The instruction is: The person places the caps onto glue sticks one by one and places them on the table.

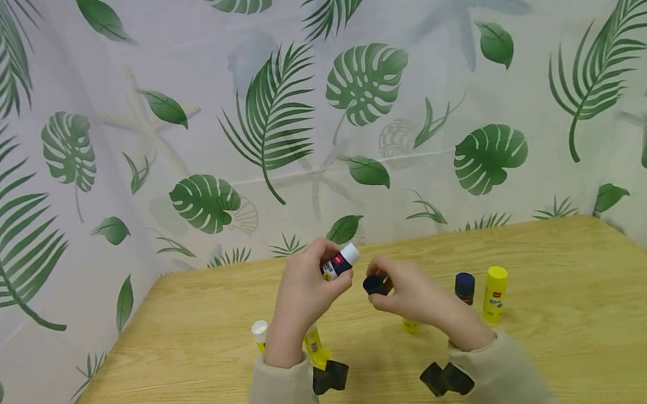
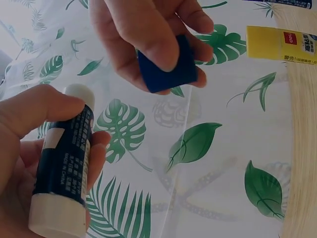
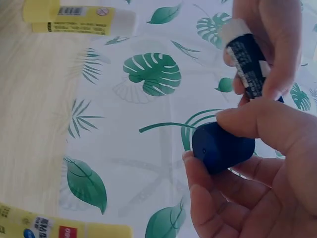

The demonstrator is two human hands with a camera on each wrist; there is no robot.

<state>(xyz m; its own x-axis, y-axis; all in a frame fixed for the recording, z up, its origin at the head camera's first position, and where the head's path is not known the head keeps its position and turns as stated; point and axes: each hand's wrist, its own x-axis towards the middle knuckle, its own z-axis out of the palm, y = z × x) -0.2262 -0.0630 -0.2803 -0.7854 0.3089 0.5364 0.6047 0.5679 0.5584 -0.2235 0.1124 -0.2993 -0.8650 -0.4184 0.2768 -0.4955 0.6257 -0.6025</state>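
My left hand (image 1: 307, 286) grips a glue stick (image 2: 64, 153) with a navy label and white ends, tilted above the table. Its cap is off and the white top end shows. A dark blue glue stick cap (image 3: 223, 146) is pinched between the thumb and fingers of my right hand (image 1: 416, 290), just right of the glue stick and apart from it. Beyond the right wrist stand a yellow glue stick (image 1: 496, 293) and a navy-capped glue stick (image 1: 464, 286), partly hidden by the forearm.
Near the left forearm are a white-topped glue stick (image 1: 260, 334) and a yellow glue stick (image 1: 314, 345), both partly covered. Another yellow piece (image 1: 410, 326) shows under the right hand. The wooden table (image 1: 583, 308) meets a leaf-patterned cloth (image 1: 429, 92) behind.
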